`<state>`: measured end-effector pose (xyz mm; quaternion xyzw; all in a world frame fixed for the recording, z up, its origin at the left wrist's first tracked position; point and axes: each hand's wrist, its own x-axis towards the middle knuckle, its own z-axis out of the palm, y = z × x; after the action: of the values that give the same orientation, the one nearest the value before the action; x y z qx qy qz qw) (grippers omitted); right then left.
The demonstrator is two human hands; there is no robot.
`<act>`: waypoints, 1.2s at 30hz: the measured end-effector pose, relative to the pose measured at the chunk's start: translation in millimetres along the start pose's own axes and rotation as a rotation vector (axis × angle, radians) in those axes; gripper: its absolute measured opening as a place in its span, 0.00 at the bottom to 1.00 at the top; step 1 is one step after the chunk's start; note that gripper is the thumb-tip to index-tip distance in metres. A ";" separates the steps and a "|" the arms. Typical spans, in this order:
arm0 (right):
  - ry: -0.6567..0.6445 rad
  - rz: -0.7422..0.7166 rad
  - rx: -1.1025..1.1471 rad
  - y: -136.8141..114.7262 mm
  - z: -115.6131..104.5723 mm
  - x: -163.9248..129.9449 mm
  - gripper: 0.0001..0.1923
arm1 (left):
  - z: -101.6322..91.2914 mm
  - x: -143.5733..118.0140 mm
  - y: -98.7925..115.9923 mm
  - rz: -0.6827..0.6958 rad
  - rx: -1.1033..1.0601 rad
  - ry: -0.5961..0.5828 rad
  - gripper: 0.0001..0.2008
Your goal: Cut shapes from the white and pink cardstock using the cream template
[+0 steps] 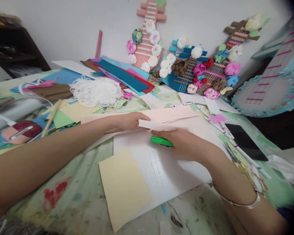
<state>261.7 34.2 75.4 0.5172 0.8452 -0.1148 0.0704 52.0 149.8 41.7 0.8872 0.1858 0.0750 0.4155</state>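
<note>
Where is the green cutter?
In the head view, the green cutter sits mid-table in the right hand, over the white sheet, just below the pink paper.

Two hands met at the middle of a craft table [71, 195], the left hand [127, 121] just behind the right hand [183, 142], both on paper sheets [161, 163]. A tangle of string [98, 93] lay behind and left. Paper guitars [186, 71] leaned on the wall behind, and a phone [245, 140] lay to the right.
</note>
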 end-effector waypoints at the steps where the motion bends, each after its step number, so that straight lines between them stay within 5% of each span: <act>1: -0.009 -0.009 0.007 2.0 -0.1 -0.1 0.36 | 0.1 0.6 -2.6 -0.012 0.000 0.004 0.10; 27: -0.047 -0.029 0.009 1.2 -1.6 -4.0 0.39 | 1.8 -0.1 -1.5 -0.035 0.013 0.036 0.13; 31: -0.123 0.018 -0.031 0.5 -5.6 -12.2 0.46 | 2.0 -1.3 -6.6 -0.069 -0.037 0.048 0.13; 36: -0.132 0.113 -0.115 -19.0 -5.0 -19.9 0.43 | 1.3 -1.2 -6.9 -0.092 -0.106 0.040 0.14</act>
<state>253.8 10.2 87.2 0.5506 0.8134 -0.0955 0.1618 49.4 152.5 35.6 0.8529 0.2304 0.0833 0.4610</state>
